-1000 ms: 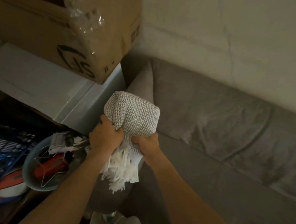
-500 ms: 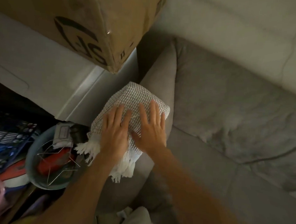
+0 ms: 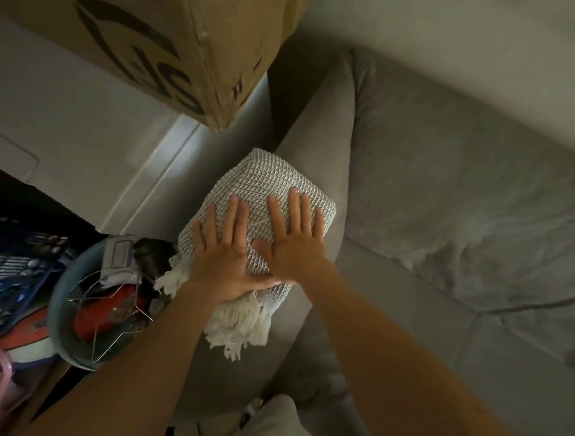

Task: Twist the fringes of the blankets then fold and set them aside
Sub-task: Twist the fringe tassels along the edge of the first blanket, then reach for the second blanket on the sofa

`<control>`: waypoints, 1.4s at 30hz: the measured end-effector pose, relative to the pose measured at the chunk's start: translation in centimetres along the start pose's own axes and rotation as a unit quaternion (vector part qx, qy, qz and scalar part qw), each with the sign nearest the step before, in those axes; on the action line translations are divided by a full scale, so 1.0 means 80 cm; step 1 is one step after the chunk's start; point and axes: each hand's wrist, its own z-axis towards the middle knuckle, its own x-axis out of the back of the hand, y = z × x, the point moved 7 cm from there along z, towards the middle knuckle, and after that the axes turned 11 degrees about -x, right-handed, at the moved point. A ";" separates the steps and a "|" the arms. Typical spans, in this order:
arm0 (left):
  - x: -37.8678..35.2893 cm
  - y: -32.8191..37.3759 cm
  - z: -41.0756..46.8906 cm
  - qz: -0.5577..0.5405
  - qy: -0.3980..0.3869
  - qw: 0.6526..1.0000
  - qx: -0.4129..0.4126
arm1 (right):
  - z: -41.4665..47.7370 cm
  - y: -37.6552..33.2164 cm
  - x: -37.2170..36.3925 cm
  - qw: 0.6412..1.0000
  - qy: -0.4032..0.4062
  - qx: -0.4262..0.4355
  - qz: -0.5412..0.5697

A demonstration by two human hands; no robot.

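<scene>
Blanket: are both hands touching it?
Touching. The head view shows the left hand and right hand pressed flat, fingers straight, on the folded blanket.

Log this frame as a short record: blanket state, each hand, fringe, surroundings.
blanket: folded, waffle-weave, lying on the sofa arm
left hand: flat, fingers straight, pressing the blanket
right hand: flat, fingers spread, pressing the blanket
fringe: white, hanging off the near edge
nearby: cardboard box upper left; tub of clutter at left

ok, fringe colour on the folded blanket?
Cream-white fringe, hanging below the grey-and-white waffle-weave blanket; head view, the only one.
</scene>
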 end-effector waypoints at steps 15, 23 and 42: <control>0.056 0.220 -0.067 0.087 0.142 0.986 -0.005 | -0.213 0.169 0.092 0.994 -0.052 -0.052 0.076; 0.018 0.499 -0.136 -0.109 0.035 0.973 -0.198 | -0.425 0.384 0.099 0.979 -0.006 -0.139 0.150; -0.148 1.071 -0.241 -0.061 -0.096 0.919 -0.378 | -0.819 0.881 0.085 0.921 0.116 -0.276 0.248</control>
